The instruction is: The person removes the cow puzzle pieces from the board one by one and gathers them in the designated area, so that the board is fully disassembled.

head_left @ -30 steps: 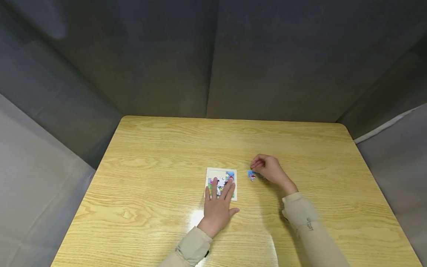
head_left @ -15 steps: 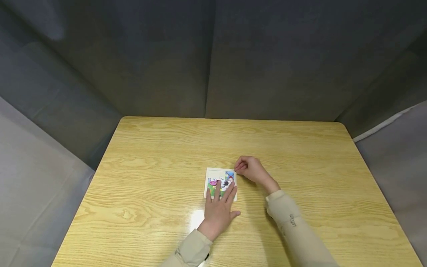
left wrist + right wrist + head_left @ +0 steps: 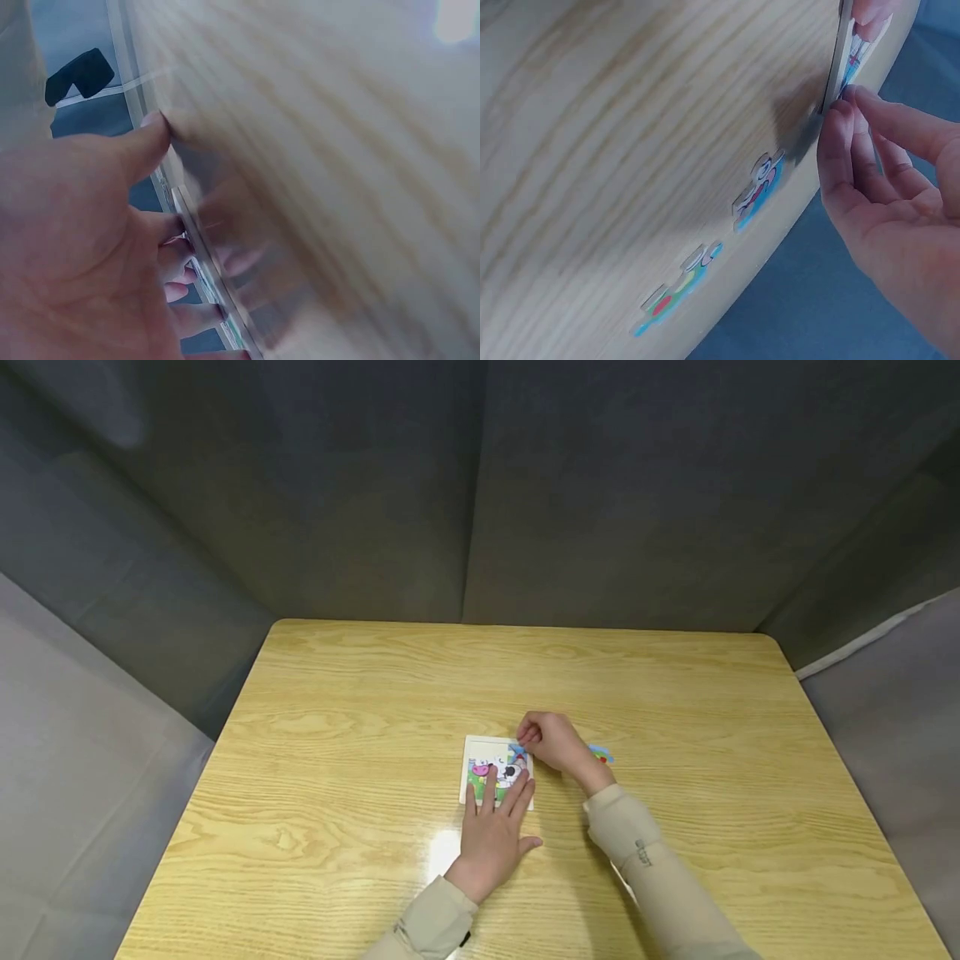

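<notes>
I had my left hand [image 3: 491, 843] laid over the puzzle board [image 3: 486, 750] from six o'clock, fingers straight and spread across the cow picture, while the board lay flat on the table [image 3: 360, 710]. My right hand [image 3: 553, 743] bunched its fingertips at the board's one o'clock corner; I couldn't tell whether they pinched anything. The board looked thin, stiff and light, so I judged it would skate on that smooth wood unless held by its rim. Off toward three o'clock lay a green piece [image 3: 676, 291], with a blue piece [image 3: 760, 196] nearer my fingers. Both seemed rigid and nearly weightless, awkward to lift flat, best taken by opposite edges, sparing the narrow knobs, which might chip.
</notes>
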The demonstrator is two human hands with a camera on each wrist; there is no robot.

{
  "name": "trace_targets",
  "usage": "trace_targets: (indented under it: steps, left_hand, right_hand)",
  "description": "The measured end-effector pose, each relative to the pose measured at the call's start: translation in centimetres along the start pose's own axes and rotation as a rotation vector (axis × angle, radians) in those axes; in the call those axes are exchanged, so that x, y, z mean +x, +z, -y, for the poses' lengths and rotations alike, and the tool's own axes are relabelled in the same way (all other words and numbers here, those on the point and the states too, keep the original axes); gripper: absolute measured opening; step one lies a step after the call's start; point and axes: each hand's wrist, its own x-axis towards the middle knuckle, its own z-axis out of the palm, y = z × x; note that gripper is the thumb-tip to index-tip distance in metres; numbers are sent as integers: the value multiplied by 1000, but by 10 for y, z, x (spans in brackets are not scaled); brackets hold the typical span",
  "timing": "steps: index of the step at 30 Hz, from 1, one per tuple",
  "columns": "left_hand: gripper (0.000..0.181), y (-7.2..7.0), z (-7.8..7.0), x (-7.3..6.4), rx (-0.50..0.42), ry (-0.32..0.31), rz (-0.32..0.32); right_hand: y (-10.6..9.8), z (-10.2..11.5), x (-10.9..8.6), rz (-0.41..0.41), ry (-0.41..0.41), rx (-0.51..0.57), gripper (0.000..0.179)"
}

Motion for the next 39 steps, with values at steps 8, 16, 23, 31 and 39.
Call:
trace_targets:
  steps: [8,16,23,31,39]
  left_hand:
    - [80,1,0,1,0,6,4]
    - [78,1,1,2,0,3,8]
    - [78,1,1,2,-7,1,19]
    - [78,1,0,2,-3,-1,25]
    - [79,2,0,2,-3,-3,26]
  right_hand:
    - [3,2,2,31,12,-3,14]
    - [6,6,3,-9,-4,-47,18]
    - [8,9,5,-5,-1,-66,20]
    - [5,10,8,-1,-1,-47,18]
    - [1,8,7,20,0,59,20]
